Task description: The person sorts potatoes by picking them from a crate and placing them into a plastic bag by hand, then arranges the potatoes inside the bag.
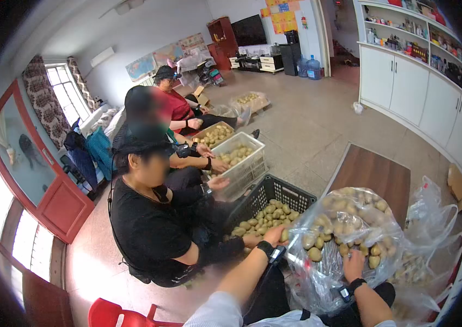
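My left hand reaches left between the dark crate and the bag, its fingers closed around a greenish-brown oval kiwifruit. A large clear plastic bag lies across my lap, with many kiwifruit in its far part. Inside the bag's opening, my right hand has its fingers bent down beside the fruit; what they grip, if anything, is hidden. The dark plastic crate stands ahead to the left, partly filled with more kiwifruit. A co-worker's hand is at its near edge.
A co-worker in black sits close on my left, with others beyond. Past the dark crate are a white crate and a cardboard box of fruit. A brown board, loose plastic bags and a red stool surround me.
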The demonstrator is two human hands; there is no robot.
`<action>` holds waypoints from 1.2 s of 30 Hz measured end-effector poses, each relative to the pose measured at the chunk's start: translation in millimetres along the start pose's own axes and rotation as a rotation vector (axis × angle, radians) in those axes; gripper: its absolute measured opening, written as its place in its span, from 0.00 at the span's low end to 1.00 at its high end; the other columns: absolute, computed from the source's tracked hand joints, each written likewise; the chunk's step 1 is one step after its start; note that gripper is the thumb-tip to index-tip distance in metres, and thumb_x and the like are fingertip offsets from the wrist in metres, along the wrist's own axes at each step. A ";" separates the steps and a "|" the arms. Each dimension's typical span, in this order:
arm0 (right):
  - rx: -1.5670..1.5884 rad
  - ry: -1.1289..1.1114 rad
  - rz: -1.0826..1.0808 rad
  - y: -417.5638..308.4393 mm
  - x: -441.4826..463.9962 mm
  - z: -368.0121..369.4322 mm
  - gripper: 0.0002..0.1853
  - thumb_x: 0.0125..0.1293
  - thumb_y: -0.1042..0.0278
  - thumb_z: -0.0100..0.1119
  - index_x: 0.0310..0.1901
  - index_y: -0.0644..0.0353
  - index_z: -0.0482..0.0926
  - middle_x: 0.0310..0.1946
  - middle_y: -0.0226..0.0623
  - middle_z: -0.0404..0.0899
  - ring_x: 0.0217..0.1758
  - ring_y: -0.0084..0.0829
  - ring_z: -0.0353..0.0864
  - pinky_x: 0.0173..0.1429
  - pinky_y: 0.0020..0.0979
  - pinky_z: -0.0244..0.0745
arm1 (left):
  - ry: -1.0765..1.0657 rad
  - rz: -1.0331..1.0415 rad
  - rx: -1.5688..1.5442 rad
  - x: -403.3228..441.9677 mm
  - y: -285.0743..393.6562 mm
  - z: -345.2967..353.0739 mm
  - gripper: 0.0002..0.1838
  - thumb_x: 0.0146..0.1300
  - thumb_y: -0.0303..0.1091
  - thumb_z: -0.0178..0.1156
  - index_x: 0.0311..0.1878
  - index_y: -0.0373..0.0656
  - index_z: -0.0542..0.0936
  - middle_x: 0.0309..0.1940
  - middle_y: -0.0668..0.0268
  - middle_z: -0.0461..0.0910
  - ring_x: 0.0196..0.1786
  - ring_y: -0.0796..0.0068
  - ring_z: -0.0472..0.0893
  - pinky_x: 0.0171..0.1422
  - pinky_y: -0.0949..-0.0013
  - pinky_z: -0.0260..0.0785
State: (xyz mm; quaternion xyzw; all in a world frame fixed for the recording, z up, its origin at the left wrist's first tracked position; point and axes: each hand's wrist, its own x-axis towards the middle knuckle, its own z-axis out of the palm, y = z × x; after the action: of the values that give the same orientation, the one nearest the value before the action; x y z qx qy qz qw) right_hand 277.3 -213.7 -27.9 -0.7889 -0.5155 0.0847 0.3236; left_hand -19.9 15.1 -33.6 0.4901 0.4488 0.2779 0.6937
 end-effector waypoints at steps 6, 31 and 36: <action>-0.177 0.032 0.072 34.6 14.5 -30.7 0.21 0.55 0.68 0.60 0.49 0.69 0.71 0.52 0.53 0.70 0.58 0.55 0.65 0.63 0.49 0.58 | 0.273 0.097 0.798 17.9 -16.6 -44.3 0.15 0.64 0.36 0.53 0.50 0.41 0.79 0.47 0.51 0.80 0.49 0.50 0.80 0.48 0.56 0.74; -0.425 0.057 0.419 63.7 62.1 -44.5 0.35 0.57 0.57 0.61 0.62 0.71 0.64 0.65 0.54 0.61 0.68 0.54 0.59 0.69 0.50 0.56 | 0.047 -0.065 1.399 54.9 -60.1 -85.2 0.11 0.59 0.35 0.57 0.35 0.41 0.86 0.34 0.54 0.84 0.36 0.54 0.83 0.38 0.55 0.74; -0.313 0.019 0.534 51.6 71.8 -55.8 0.34 0.58 0.55 0.61 0.60 0.70 0.65 0.62 0.55 0.66 0.65 0.55 0.64 0.67 0.50 0.59 | 0.071 -0.084 1.411 77.9 -102.2 -111.1 0.09 0.58 0.34 0.58 0.31 0.44 0.87 0.30 0.54 0.83 0.34 0.52 0.82 0.35 0.52 0.73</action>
State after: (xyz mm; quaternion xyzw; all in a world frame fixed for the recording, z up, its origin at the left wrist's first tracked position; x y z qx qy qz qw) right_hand 375.1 -188.4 -1.1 -0.9374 -0.2939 0.0788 0.1693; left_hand -90.4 89.9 -168.8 0.7955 0.5627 -0.0907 0.2057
